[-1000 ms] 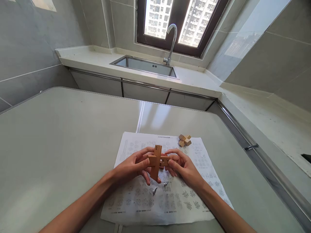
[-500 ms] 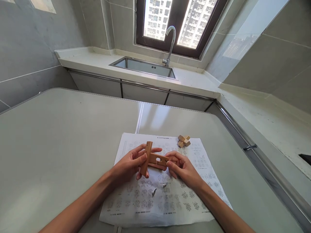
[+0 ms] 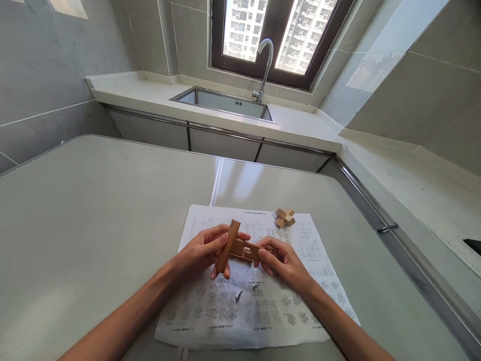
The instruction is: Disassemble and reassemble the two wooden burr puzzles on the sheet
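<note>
Above a printed sheet of diagrams [image 3: 259, 306], both hands hold wooden puzzle bars. My left hand [image 3: 201, 253] grips a tilted bar marked "2" [image 3: 228, 246], leaning up to the right. My right hand [image 3: 281, 260] pinches the right end of a notched horizontal bar [image 3: 244, 249] that crosses behind the tilted one. The two bars touch where they cross. A small assembled wooden burr puzzle [image 3: 284, 217] lies on the sheet's far right corner, apart from both hands.
The sheet lies on a grey table [image 3: 93, 210] with a seam down its middle. Beyond the table are a white counter, a steel sink [image 3: 225, 102] and a curved tap [image 3: 263, 65] under a window. A metal rail [image 3: 379, 220] runs along the right side.
The upright bar marked "2" has tipped over to a slant and shifted left. The assembly has opened from a tight cross, with the horizontal bar now more exposed between the hands.
</note>
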`<state>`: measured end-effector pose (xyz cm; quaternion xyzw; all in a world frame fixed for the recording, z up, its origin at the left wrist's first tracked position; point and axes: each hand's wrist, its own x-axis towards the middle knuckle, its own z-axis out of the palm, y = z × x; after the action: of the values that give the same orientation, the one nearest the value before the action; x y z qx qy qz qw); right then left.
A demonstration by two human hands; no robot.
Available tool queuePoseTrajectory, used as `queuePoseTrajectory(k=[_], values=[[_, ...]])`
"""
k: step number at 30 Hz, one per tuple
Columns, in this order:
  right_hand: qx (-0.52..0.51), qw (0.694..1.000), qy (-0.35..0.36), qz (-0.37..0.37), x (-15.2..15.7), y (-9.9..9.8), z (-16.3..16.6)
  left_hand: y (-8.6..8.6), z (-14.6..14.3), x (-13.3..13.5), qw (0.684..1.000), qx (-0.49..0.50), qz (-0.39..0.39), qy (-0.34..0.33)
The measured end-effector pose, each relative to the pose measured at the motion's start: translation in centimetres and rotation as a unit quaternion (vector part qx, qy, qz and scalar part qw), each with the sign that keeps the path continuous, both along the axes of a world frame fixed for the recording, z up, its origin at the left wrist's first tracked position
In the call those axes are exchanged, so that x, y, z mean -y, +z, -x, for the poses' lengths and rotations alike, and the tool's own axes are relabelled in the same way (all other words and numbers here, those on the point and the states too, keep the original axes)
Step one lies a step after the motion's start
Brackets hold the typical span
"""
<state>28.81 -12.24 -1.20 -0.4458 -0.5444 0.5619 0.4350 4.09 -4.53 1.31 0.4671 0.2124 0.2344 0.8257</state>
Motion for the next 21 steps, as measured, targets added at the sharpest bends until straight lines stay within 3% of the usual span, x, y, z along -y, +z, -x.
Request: queuePoseTrajectory(k=[12, 17, 21], values=[[0.008, 1.000, 0.001, -0.007, 0.3, 0.5, 0.8, 0.0, 0.0, 0.1, 0.999, 0.044, 0.007, -0.003], [0.043, 0.998, -0.054, -0.002, -0.2, 0.6, 0.3, 1.1, 0.7, -0.5, 0.993, 0.041, -0.022, 0.112], [0.089, 0.988, -0.122, -0.020, -0.7, 0.2, 0.2, 1.5, 0.5, -0.5, 0.981, -0.051, -0.112, 0.147]])
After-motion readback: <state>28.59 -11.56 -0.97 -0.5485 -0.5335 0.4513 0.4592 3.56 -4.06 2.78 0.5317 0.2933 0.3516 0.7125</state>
